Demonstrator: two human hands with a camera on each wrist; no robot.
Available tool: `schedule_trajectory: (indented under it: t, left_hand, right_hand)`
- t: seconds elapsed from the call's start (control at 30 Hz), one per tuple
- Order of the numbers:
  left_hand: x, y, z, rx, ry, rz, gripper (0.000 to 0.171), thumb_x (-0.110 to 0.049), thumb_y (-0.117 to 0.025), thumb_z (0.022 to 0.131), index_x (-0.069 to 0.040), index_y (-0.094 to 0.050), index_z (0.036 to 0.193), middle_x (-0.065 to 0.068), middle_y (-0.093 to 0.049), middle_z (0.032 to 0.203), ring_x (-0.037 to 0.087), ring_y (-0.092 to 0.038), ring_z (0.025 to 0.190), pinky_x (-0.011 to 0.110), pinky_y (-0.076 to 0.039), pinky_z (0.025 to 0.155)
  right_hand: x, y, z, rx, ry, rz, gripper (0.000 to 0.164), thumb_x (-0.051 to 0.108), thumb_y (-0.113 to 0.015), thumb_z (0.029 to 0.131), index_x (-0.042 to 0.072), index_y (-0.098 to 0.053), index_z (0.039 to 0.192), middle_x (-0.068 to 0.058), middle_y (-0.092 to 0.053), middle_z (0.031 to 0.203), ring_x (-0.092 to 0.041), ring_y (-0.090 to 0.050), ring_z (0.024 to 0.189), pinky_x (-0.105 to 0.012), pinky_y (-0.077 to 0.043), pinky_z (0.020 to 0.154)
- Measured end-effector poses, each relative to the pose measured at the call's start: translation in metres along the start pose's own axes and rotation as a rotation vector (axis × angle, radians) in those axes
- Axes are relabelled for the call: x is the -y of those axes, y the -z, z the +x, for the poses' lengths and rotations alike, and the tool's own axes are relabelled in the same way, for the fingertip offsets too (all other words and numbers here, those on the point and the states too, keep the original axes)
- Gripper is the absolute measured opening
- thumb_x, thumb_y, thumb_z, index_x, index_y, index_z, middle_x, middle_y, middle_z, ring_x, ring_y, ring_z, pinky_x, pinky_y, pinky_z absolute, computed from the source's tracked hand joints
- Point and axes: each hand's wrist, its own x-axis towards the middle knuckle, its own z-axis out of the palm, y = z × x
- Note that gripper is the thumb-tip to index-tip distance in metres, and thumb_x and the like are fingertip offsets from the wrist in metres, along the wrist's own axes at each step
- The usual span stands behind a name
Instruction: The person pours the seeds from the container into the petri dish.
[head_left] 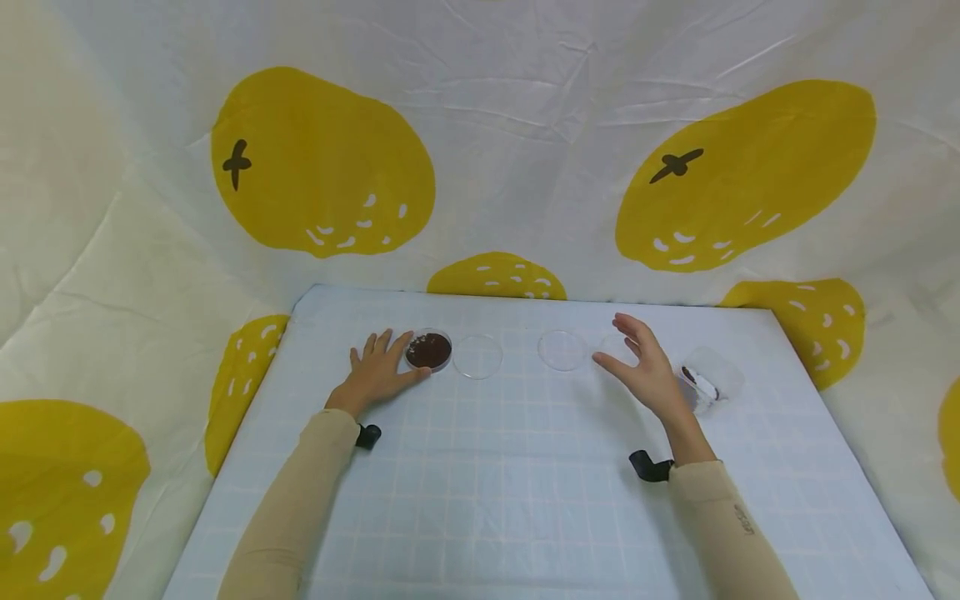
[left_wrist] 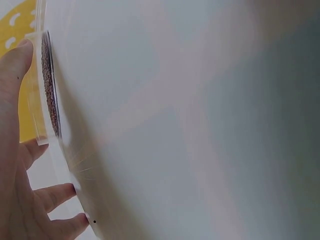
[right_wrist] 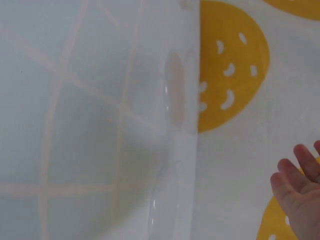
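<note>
My left hand (head_left: 377, 373) rests at the back left of the table and spans a round clear petri dish (head_left: 428, 351) between thumb and index finger. Dark brown grains fill the dish, with a few pale bits at its upper left. In the left wrist view, the thumb and a finger hold opposite edges of the dish (left_wrist: 49, 87), while other fingertips touch the cloth. Right beside it lies an empty clear round dish piece (head_left: 477, 357). My right hand (head_left: 645, 367) is raised with fingers spread and nothing between them, near another clear round piece (head_left: 562, 350).
One more clear round piece (head_left: 615, 344) shows partly behind the right hand. To that hand's right lies a crumpled clear plastic bag (head_left: 712, 379) with dark and white bits. A pale checked cloth (head_left: 495, 500) covers the table; a fruit-print curtain (head_left: 517, 167) hangs behind.
</note>
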Motion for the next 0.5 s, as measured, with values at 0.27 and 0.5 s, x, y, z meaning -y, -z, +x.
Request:
schedule_trajectory:
  t: [0.27,0.5]
  left_hand:
    - [0.002,0.0,0.0,0.007,0.003,0.004,0.099,-0.08,-0.05,0.086,-0.024,-0.018,0.162,0.023,-0.008,0.164,0.049,0.002,0.148,0.075,0.006,0.107]
    - [0.001,0.0,-0.001,-0.002,0.004,-0.003,0.098,-0.077,-0.052,0.087,-0.022,-0.02,0.161,0.024,-0.009,0.163,0.051,0.002,0.147,0.076,0.005,0.106]
  right_hand:
    - [0.004,-0.023,0.014,0.074,0.054,0.021,0.077,0.017,-0.08,0.088,0.003,-0.037,0.15,-0.017,-0.042,0.15,-0.033,-0.036,0.141,-0.052,-0.027,0.115]
    - [0.011,-0.046,0.028,0.132,0.075,0.026,0.077,0.019,-0.08,0.088,0.003,-0.038,0.15,-0.017,-0.042,0.15,-0.034,-0.036,0.141,-0.052,-0.028,0.115]
